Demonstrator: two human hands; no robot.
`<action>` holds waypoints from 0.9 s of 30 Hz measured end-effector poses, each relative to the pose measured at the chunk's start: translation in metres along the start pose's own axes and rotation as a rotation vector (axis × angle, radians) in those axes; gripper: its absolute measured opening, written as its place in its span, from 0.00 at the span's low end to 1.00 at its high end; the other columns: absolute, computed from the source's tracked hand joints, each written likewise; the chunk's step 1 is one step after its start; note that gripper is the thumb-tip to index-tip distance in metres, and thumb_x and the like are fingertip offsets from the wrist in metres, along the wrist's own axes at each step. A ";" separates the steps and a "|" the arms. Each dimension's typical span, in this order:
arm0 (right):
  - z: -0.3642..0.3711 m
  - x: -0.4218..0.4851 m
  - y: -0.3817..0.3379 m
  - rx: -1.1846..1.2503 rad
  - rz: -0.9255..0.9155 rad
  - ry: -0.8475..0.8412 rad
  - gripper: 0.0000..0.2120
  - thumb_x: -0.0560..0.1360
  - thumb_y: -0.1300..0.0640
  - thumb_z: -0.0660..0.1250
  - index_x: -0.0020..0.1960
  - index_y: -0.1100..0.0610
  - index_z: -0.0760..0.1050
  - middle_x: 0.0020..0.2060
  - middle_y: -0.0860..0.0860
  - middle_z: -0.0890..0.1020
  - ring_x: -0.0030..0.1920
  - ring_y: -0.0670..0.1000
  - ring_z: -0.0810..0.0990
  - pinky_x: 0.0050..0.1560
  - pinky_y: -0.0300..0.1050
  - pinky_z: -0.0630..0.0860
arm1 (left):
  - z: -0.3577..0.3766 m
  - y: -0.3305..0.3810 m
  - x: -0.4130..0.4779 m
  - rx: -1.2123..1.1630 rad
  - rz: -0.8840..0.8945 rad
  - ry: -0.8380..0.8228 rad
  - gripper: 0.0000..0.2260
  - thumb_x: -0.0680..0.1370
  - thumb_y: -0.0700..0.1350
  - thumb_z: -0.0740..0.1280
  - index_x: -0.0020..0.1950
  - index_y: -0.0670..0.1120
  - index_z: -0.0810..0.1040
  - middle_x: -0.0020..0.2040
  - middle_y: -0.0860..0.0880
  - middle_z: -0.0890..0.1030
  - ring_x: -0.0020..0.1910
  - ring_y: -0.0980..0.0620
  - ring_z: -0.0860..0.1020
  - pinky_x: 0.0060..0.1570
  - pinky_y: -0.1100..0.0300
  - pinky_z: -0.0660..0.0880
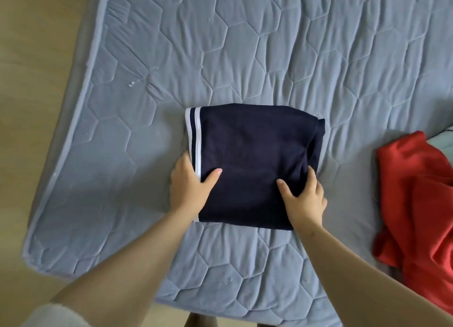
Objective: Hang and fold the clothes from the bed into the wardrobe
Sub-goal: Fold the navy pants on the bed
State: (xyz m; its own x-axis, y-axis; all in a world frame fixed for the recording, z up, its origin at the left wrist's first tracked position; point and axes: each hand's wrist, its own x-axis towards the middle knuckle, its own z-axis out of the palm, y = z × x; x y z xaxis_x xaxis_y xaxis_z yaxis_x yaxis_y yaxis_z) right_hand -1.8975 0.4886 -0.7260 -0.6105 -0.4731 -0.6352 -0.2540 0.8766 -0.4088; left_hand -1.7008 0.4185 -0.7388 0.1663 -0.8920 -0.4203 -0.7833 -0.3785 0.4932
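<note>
Fingers of the left hand (pixel 188 187) pinch the white-striped left edge of the folded navy garment (pixel 252 155), thumb on top. The right hand (pixel 304 199) grips its right edge likewise. The garment lies flat between both hands on the bed (pixel 269 56), roughly square and equally near each. A red garment (pixel 416 204) lies further right. No legible writing.

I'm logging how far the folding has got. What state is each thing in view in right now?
navy garment: folded into a flat rectangle, lying on the bed, held at both sides.
red garment: unfolded, crumpled at the bed's right.
left hand: grips the navy garment's striped edge, thumb on top.
right hand: grips its opposite edge, thumb on top.
bed: covered with a quilted blue pad.
</note>
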 end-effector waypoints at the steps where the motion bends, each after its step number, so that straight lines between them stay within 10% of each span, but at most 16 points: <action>1: 0.001 -0.002 0.001 0.061 0.027 -0.047 0.35 0.73 0.43 0.65 0.75 0.43 0.51 0.73 0.50 0.59 0.71 0.58 0.59 0.67 0.56 0.60 | 0.002 -0.003 -0.005 -0.123 -0.059 -0.069 0.29 0.69 0.55 0.72 0.64 0.45 0.67 0.60 0.49 0.74 0.60 0.45 0.73 0.57 0.51 0.71; 6: -0.014 -0.002 -0.002 0.356 0.082 -0.246 0.29 0.75 0.50 0.65 0.72 0.47 0.58 0.67 0.49 0.70 0.63 0.54 0.72 0.64 0.52 0.69 | -0.019 0.003 0.001 -0.569 -0.333 -0.399 0.25 0.67 0.55 0.74 0.60 0.51 0.72 0.49 0.57 0.80 0.46 0.58 0.79 0.42 0.64 0.73; 12: -0.051 -0.018 -0.006 0.718 0.446 -0.695 0.27 0.58 0.48 0.75 0.56 0.51 0.77 0.46 0.53 0.85 0.39 0.55 0.85 0.31 0.46 0.78 | -0.061 0.001 -0.004 -0.736 -0.544 -0.911 0.18 0.62 0.57 0.73 0.45 0.47 0.85 0.48 0.46 0.84 0.45 0.50 0.83 0.35 0.61 0.79; 18: -0.057 -0.057 -0.004 0.808 0.492 -0.681 0.19 0.51 0.47 0.75 0.39 0.53 0.81 0.34 0.52 0.85 0.29 0.54 0.83 0.29 0.51 0.80 | -0.081 -0.004 -0.055 -1.210 -0.490 -0.862 0.14 0.74 0.48 0.64 0.55 0.43 0.83 0.57 0.43 0.81 0.55 0.47 0.80 0.47 0.57 0.78; 27: -0.103 -0.154 -0.086 1.098 0.142 -0.883 0.07 0.54 0.52 0.72 0.29 0.54 0.84 0.30 0.50 0.84 0.31 0.49 0.84 0.28 0.41 0.79 | -0.184 0.019 -0.132 -1.523 -0.430 -0.531 0.11 0.68 0.44 0.64 0.38 0.40 0.85 0.39 0.43 0.85 0.39 0.48 0.84 0.33 0.60 0.79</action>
State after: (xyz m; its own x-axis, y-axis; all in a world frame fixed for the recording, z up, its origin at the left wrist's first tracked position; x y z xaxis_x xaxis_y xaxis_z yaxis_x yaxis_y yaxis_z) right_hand -1.8595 0.4952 -0.5257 0.1859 -0.6457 -0.7406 0.7227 0.6005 -0.3421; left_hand -1.6273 0.4835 -0.5342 -0.2573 -0.6094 -0.7500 0.5753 -0.7202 0.3878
